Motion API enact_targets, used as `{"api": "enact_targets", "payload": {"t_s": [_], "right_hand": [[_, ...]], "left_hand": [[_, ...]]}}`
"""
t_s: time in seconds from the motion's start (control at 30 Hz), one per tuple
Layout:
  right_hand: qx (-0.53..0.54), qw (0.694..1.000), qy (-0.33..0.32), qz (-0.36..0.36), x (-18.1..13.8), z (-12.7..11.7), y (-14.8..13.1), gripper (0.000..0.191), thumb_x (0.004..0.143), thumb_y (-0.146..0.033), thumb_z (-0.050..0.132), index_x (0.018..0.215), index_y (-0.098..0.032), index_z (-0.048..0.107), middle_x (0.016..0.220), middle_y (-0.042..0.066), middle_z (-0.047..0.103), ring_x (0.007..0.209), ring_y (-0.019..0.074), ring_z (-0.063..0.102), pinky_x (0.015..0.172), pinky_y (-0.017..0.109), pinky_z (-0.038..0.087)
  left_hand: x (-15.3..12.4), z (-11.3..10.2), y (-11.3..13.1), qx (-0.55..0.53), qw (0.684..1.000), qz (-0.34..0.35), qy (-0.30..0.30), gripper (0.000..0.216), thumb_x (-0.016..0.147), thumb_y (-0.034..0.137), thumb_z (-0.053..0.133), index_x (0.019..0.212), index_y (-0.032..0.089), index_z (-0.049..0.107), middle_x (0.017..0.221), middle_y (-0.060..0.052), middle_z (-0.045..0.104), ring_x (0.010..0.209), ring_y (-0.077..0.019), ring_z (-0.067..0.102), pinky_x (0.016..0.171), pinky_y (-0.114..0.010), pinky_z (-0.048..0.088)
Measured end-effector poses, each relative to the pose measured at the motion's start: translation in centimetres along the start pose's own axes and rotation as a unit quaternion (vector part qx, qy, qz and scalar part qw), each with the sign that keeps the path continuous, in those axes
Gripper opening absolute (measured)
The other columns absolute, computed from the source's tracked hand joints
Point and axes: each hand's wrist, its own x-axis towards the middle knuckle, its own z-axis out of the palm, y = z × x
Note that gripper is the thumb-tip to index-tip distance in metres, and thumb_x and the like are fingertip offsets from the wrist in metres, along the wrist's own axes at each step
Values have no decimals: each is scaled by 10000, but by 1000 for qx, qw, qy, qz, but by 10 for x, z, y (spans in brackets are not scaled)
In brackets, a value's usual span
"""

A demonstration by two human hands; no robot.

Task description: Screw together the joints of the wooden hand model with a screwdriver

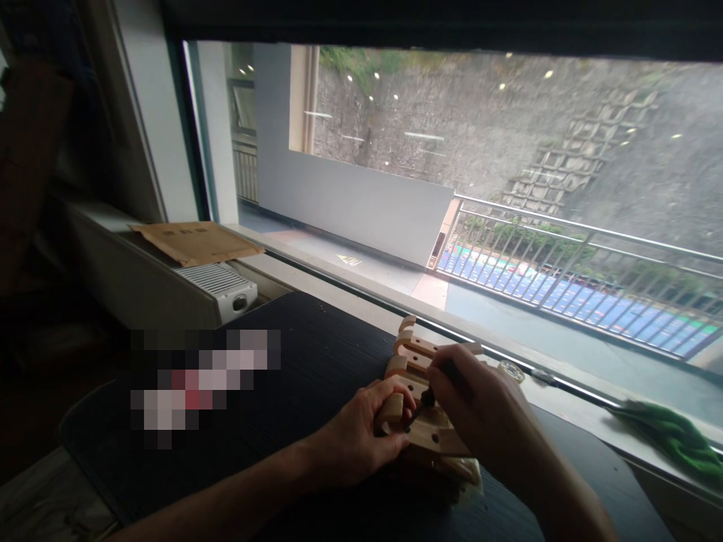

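Several curved, pale wooden pieces with dark holes, shaped like hooks (pixel 415 360), stand in a row on the dark table. My left hand (pixel 367 429) is closed around the curled end of the nearest wooden hook (pixel 391 412). In my right hand (pixel 471 388) is a screwdriver (pixel 428 397) with a dark handle, its thin shaft slanting down to the left. The tip points at a hole near my left fingers; whether it sits in a screw cannot be made out. Beneath the nearest piece lies something wrapped in clear plastic (pixel 466 473).
The dark table (pixel 316 346) stands against a window sill. A roll of tape (pixel 511 369) and a green cloth (pixel 672 444) lie along the sill. At the left, a brown envelope (pixel 197 242) rests on a white unit with a grille (pixel 218 284). Part of the tabletop is blurred out.
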Motion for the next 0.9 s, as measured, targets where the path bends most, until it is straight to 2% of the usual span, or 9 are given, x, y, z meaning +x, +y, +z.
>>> {"api": "enact_targets", "payload": {"t_s": [0.17,0.37,0.47,0.7,0.9], "right_hand": [[-9,999,25,28,3,6,3,204,902,-402,432,812,-237,513,628,-47,586,523,115,482,507,228,278],[-12,1000,21,-12,0,3,-4,134,889,-365,468,907,-257,546,586,-66,545,494,107,454,492,214,280],[-1,1000,7,-27,-1,2,-5,133,900,-352,454,869,-254,538,633,-55,553,527,107,464,512,214,299],[-8,999,27,35,4,11,4,221,898,-433,435,814,-240,501,601,-51,575,500,116,483,485,226,280],[-20,999,31,24,-1,2,1,174,863,-399,501,984,-280,540,575,-72,560,480,110,472,474,214,290]], "left_hand": [[1,0,1,-5,1000,6,2,236,675,72,568,870,193,517,877,24,540,827,-137,504,789,-230,423],[0,0,1,0,1000,17,11,219,682,79,573,867,187,528,860,21,538,824,-140,505,785,-233,427],[0,0,1,0,1000,13,10,225,695,97,575,898,188,537,863,19,546,824,-142,511,779,-232,430],[-1,1,-1,-7,1000,6,7,230,687,86,580,886,190,531,886,22,544,824,-134,510,778,-225,426],[-1,2,-2,-5,1000,9,11,207,696,92,586,875,184,534,901,19,527,822,-127,496,778,-218,416]]}}
